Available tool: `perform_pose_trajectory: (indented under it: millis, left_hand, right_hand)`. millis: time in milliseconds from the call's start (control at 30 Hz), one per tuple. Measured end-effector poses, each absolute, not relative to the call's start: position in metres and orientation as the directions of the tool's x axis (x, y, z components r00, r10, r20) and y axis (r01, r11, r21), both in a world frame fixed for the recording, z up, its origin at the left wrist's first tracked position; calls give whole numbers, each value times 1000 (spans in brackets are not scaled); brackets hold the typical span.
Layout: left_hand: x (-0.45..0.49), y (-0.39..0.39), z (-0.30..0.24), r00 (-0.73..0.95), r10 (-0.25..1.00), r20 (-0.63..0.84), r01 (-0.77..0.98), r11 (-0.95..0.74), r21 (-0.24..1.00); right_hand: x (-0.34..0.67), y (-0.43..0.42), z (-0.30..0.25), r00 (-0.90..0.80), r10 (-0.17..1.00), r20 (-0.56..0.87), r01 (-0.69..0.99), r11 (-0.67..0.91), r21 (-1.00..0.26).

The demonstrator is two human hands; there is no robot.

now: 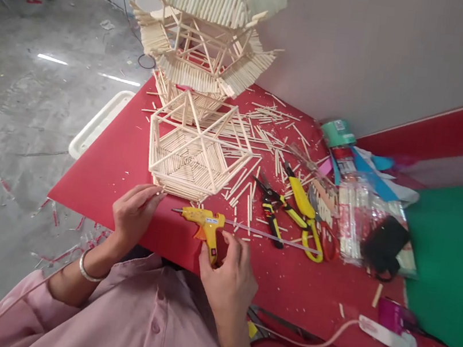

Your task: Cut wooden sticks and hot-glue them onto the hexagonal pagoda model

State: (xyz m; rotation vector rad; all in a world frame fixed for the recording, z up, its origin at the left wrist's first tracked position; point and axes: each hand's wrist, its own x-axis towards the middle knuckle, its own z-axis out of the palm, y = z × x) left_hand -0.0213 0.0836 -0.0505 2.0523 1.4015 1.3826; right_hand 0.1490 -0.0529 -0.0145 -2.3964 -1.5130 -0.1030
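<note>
My right hand (pixel 228 277) is wrapped round the handle of a yellow glue gun (pixel 202 220), whose nozzle points left over the red table (pixel 114 167). My left hand (pixel 134 211) rests at the near left corner of a hexagonal tray of wooden sticks (pixel 193 153), with its fingers pinched on a thin stick at the tray's bottom edge. Behind the tray stands a tall tiered tower of sticks (pixel 209 31).
Loose sticks (pixel 264 126) lie scattered over the table. Yellow-handled cutters (pixel 304 210) and pliers (pixel 272 208) lie to the right, beside a plastic bag of sticks (pixel 353 215), a green-capped bottle (pixel 338 132) and green sheet (pixel 453 259). A white tray (pixel 95 124) sticks out at the table's left edge.
</note>
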Motion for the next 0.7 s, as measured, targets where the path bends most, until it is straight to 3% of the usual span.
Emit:
perform_pose_trajectory:
  millis: [133,300,433,600,700]
  left_hand:
    - [-21,86,-50,48,820,571,561,-495,664]
    - [-22,88,-54,16,825,565,512,-492,704]
    - [-22,90,-57,3,842,540,495,-470,730]
    - [-22,90,-57,-2,865,501,470,-441,764]
    - [-22,91,-58,-4,875,484,457,-429,779]
  right_hand:
    - [151,-65,-29,454,881,134,879,-418,-231]
    - [147,-59,-36,447,850,278,890,-390,-237]
    - [144,-76,-11,419,804,422,908,-376,-184]
    - [136,-124,35,449,713,539,882,-451,-138]
    - [141,-149,35,515,657,550,830,-542,-129]
